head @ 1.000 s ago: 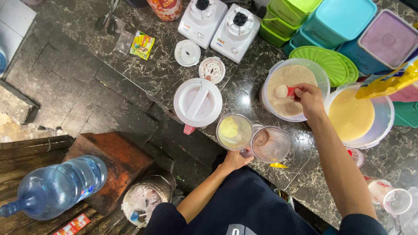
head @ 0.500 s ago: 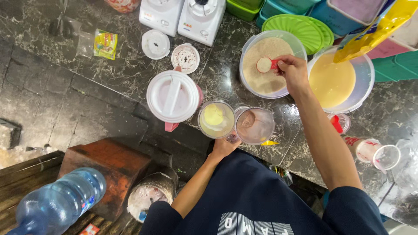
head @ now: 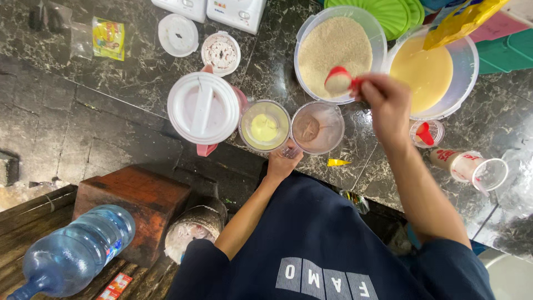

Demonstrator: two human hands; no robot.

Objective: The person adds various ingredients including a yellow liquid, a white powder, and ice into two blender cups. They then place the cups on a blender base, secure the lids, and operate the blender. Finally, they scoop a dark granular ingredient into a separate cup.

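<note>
— Where's the scoop (head: pixel 340 81)?
— Pinched in the right hand (head: pixel 387 103), heaped with powder, at the near rim of the tub (head: pixel 304 33). The left hand (head: pixel 283 163) closes its grip on a cup (head: pixel 317 128) just near of it.
— Risk?
— A tilt over the bench (head: pixel 111 89) could spill powder; the yellow cup (head: pixel 264 125) touches the held one and might get knocked.

Two cups (head: pixel 317 128) are set side by side on the counter (head: pixel 83 111), with a lidded jug (head: pixel 204 108) to their left. Behind them a tub of grains (head: pixel 338 50) is placed, a tub of liquid (head: pixel 427 72) to its right. A scoop (head: pixel 340 80) is held over the tub of grains.
</note>
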